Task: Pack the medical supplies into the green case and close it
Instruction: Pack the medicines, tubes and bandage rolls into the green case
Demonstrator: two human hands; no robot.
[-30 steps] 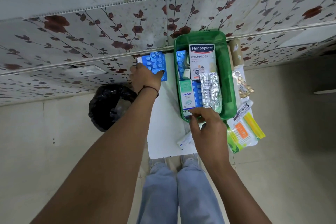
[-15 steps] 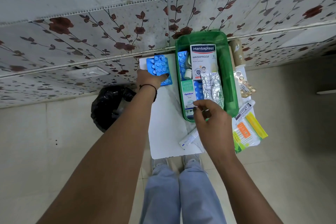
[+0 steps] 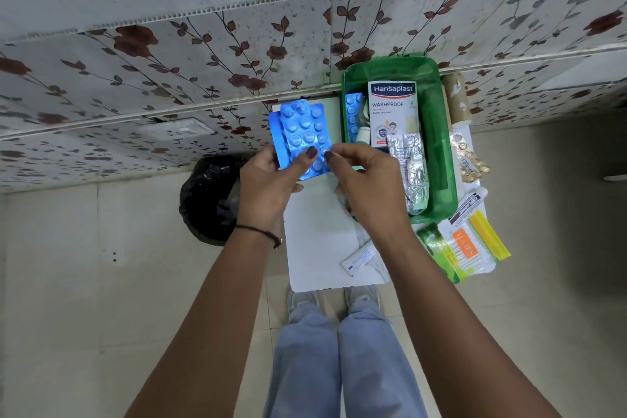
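Note:
The open green case (image 3: 441,153) stands at the back of a small white table (image 3: 319,248). Inside it lie a Hansaplast box (image 3: 392,112), a blue blister strip (image 3: 353,112) and a silver foil pack (image 3: 412,173). My left hand (image 3: 268,187) holds a stack of blue blister strips (image 3: 300,136) lifted above the table, left of the case. My right hand (image 3: 366,187) pinches the strips' lower right edge with thumb and forefinger and hides the case's near left part.
To the right of the case lie a brown bandage roll (image 3: 456,98), a gold blister strip (image 3: 470,163) and a bag of cotton swabs (image 3: 464,251). A small white tube (image 3: 359,260) lies near the table's front. A black bin bag (image 3: 210,200) sits on the floor at left.
My left hand has lifted the blue strips off the table. My right hand has left the case's near end and moved left to grip the strips' edge.

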